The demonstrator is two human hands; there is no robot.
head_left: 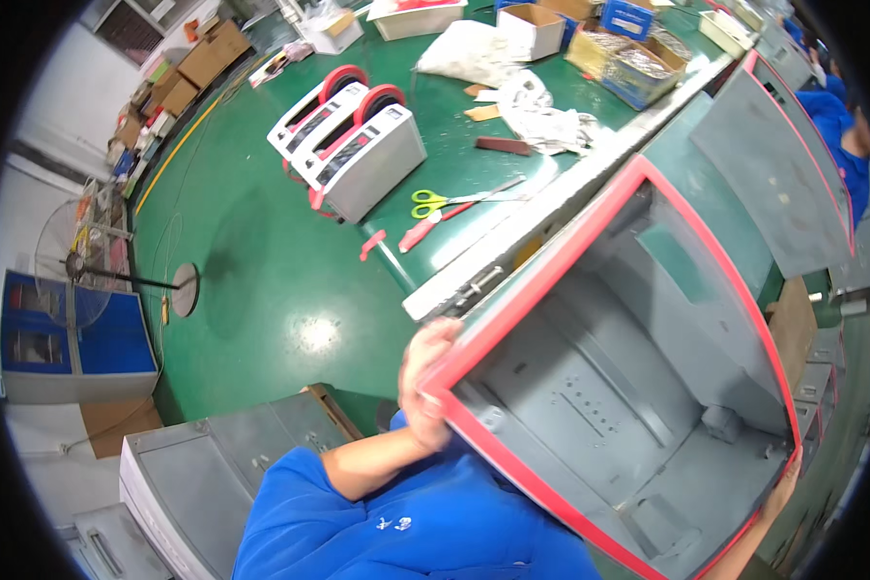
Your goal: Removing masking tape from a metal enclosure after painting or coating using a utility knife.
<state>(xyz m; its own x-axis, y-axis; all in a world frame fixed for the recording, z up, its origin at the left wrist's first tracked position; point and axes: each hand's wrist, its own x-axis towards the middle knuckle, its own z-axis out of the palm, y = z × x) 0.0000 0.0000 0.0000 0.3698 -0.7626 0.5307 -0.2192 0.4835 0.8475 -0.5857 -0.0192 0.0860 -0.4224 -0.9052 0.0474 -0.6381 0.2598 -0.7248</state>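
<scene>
Grey sheet-metal housing [638,387], open-fronted, red-trimmed rim, held tilted close to the person's chest above the green bench [280,290]. Left hand [423,382] at the housing's near left corner, fingers [418,406] closed around the red edge. Right hand [781,488] at the lower right corner, mostly hidden behind the rim; grip cannot be told. On the bench beyond: two white tape dispensers [353,140] with red wheels, yellow-handled scissors [454,201], a crumpled white bag [541,111], cardboard boxes [536,27]. Another grey housing [213,474] lies lower left.
</scene>
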